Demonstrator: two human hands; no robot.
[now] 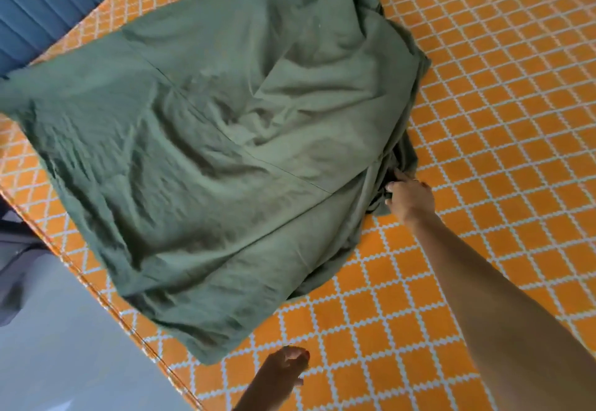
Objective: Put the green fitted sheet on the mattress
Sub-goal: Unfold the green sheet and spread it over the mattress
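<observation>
The green fitted sheet (209, 140) lies crumpled and partly spread over the left half of the mattress (500, 104), which has an orange cover with a white lattice pattern. Its far end is bunched at the top middle. My right hand (408, 198) reaches out with a straight arm and is closed on the gathered right edge of the sheet. My left hand (283, 370) hovers low over the mattress near its front edge, fingers loosely curled, holding nothing; it is just right of the sheet's nearest corner.
The mattress edge (106, 298) runs diagonally at the lower left, with grey floor (64, 346) beyond it. A blue ribbed headboard or panel (48, 1) stands at the upper left. Something dark (13, 249) sits at the left edge.
</observation>
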